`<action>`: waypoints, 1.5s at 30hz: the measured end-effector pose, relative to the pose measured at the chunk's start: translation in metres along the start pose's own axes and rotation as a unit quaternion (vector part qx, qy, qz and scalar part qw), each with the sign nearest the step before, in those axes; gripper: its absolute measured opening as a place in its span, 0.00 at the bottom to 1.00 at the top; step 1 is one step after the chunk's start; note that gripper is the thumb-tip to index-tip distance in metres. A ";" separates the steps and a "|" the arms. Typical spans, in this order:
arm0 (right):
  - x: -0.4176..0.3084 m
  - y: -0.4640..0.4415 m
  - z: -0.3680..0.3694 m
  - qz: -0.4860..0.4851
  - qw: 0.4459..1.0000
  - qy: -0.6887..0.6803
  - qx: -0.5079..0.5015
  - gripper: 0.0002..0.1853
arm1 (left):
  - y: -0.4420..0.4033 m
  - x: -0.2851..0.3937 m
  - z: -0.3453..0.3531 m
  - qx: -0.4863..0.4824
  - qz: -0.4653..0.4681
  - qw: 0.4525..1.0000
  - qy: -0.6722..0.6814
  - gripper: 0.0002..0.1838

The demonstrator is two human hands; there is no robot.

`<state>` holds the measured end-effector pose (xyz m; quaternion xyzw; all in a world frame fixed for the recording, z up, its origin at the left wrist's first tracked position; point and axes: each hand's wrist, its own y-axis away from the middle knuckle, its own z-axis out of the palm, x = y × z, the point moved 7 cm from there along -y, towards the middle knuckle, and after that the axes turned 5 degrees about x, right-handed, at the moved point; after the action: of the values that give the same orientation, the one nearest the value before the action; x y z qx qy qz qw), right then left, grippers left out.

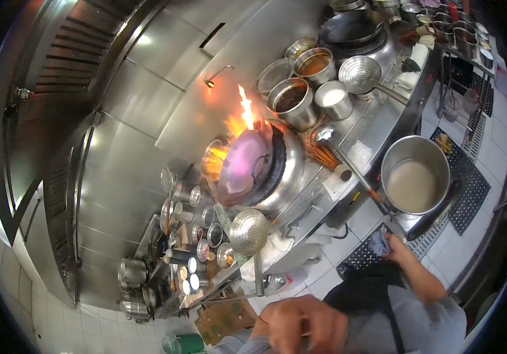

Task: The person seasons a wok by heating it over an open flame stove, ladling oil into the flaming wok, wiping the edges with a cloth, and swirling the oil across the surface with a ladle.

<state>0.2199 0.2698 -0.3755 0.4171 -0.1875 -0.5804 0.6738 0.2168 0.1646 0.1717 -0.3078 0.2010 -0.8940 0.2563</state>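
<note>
My left hand (306,324) is close to the camera at the bottom, fingers curled in and blurred. Whether anything is inside them I cannot make out. My right hand (396,246) is closed on a crumpled grey cloth (380,242), just below a large steel pot (386,159) that contains a cloudy, pale liquid. Ahead, a wok (235,168) is tilted on the burner (292,171), with tall flames (245,109) rising behind it. A ladle (356,171) reaches from the stove top toward the pot. Near the burner lies a bamboo brush (327,156).
A perforated strainer (248,232) hangs over the counter's near edge; another strainer (359,75) lies farther back. Steel pots of dark sauce (292,97) and white contents (333,94) stand beyond the burner. Several seasoning containers (200,236) crowd the left. Black mats (466,183) cover part of the floor.
</note>
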 end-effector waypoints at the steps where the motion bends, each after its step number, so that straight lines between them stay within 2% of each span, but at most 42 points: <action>1: 0.000 -0.002 0.000 -0.003 1.000 0.027 0.004 0.16 | 0.001 0.006 -0.003 -0.048 0.007 0.999 0.003 0.09; 3: -0.004 0.002 0.016 -0.007 0.999 0.036 0.014 0.16 | 0.006 0.009 -0.010 -0.133 0.008 0.991 0.020 0.10; 7: -0.011 0.018 0.041 -0.001 0.996 0.075 0.040 0.15 | -0.002 0.007 -0.006 -0.186 -0.039 0.980 0.065 0.09; 11: 0.004 -0.016 0.035 -0.005 0.996 0.091 -0.022 0.15 | 0.011 0.008 -0.011 -0.269 -0.076 0.952 0.122 0.09; 13: 0.008 -0.020 0.034 -0.004 0.994 0.109 -0.022 0.15 | 0.008 0.012 -0.010 -0.260 -0.083 0.954 0.121 0.09; 18: 0.018 -0.020 0.032 -0.009 0.997 0.071 -0.006 0.15 | 0.004 0.020 -0.006 -0.137 -0.085 0.986 0.043 0.08; 23: 0.023 -0.022 0.027 0.003 0.999 0.031 -0.014 0.15 | 0.002 0.031 -0.006 -0.182 -0.074 0.978 0.076 0.07; 27: 0.025 -0.003 0.044 0.030 0.998 -0.052 -0.012 0.15 | 0.012 0.041 -0.012 -0.210 -0.079 0.971 0.082 0.07; 29: 0.024 0.003 0.054 0.042 0.997 -0.062 -0.026 0.15 | 0.022 0.045 -0.009 -0.241 -0.052 0.957 0.151 0.08; 31: 0.031 0.000 0.057 0.038 0.998 -0.041 -0.027 0.16 | 0.030 0.054 -0.010 -0.263 -0.053 0.951 0.156 0.07; 33: 0.035 -0.004 0.061 0.036 0.999 -0.018 -0.033 0.17 | 0.034 0.067 -0.019 -0.284 -0.084 0.949 0.104 0.04; 36: 0.041 -0.005 0.069 0.038 0.998 0.018 -0.041 0.17 | 0.033 0.074 -0.013 -0.214 -0.018 0.972 0.100 0.10; 42: 0.041 0.002 0.093 0.074 0.981 0.163 -0.072 0.20 | 0.048 0.097 -0.014 -0.226 0.013 0.969 0.103 0.13; 43: 0.038 0.005 0.100 0.061 0.979 0.173 -0.091 0.20 | 0.052 0.100 -0.014 -0.216 0.019 0.971 0.095 0.13; 45: 0.037 0.011 0.116 0.043 0.990 0.124 -0.058 0.21 | 0.063 0.111 -0.013 -0.199 0.031 0.976 0.081 0.13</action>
<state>0.1503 0.1944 -0.3081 0.4380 -0.0863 -0.5047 0.7389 0.1547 0.0528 0.1792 -0.2732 0.4042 -0.8497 0.2001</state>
